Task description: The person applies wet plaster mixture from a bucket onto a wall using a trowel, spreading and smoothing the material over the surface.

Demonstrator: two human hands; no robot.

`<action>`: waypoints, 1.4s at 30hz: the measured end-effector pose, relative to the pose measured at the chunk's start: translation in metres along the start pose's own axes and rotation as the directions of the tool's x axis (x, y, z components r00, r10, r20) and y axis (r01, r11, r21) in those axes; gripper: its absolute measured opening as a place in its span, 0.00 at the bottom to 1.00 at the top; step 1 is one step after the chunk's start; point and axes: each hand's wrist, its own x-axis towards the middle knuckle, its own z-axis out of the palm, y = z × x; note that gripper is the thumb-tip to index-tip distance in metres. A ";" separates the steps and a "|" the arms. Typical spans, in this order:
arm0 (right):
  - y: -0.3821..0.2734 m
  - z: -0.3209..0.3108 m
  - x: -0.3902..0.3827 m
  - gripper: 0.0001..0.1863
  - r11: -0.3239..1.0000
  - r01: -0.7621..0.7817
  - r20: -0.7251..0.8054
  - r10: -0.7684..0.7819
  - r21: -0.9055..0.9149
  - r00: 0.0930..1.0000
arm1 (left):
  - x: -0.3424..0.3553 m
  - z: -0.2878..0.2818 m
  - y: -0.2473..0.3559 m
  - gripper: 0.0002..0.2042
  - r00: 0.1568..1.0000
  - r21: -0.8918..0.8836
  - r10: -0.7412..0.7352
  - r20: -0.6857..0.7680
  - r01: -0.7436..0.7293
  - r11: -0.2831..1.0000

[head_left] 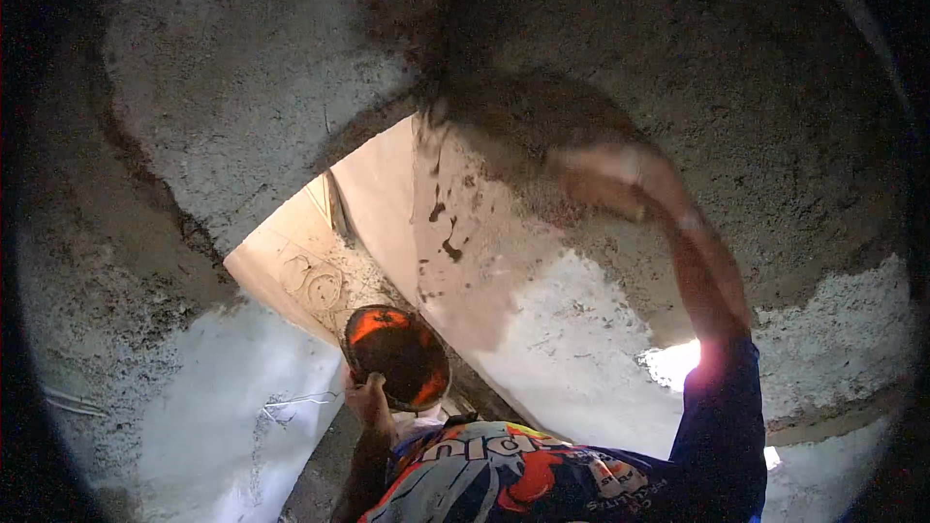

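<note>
My left hand [373, 397] grips the rim of a round orange bowl [368, 324], low in the middle, with dark wet mortar [397, 358] inside it. My right hand [610, 179] is raised at the right, smeared by motion against rough plastered surface [542, 107]; whether it holds a tool I cannot make out. Dark splashes and drips of mortar [446, 232] show on the pale pink wall to the left of that hand, and a blurred dark spray is above them.
An angular opening with a pale edge [291, 194] lies left of centre, showing a sandy, marked surface [310, 271] beyond. Grey and white patchy plaster [194, 116] surrounds it. Thin wires [291, 402] stick out at the lower left. A bright opening [668, 363] is behind my right arm.
</note>
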 end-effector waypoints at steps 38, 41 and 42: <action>-0.016 0.008 0.076 0.19 0.916 0.062 -0.050 -0.089 -0.397 0.995 | 0.013 -0.002 0.049 0.21 0.982 0.045 -0.187 0.040 0.185 0.982; -0.047 -0.067 0.028 0.18 0.886 -0.102 -0.588 -0.211 -0.452 0.781 | 0.028 -0.008 0.011 0.21 0.998 0.020 -0.053 0.043 0.052 0.998; -0.053 -0.078 0.018 0.18 0.870 -0.123 -0.682 -0.279 -0.478 0.676 | 0.033 -0.011 0.001 0.22 1.000 0.003 -0.009 0.004 0.009 1.000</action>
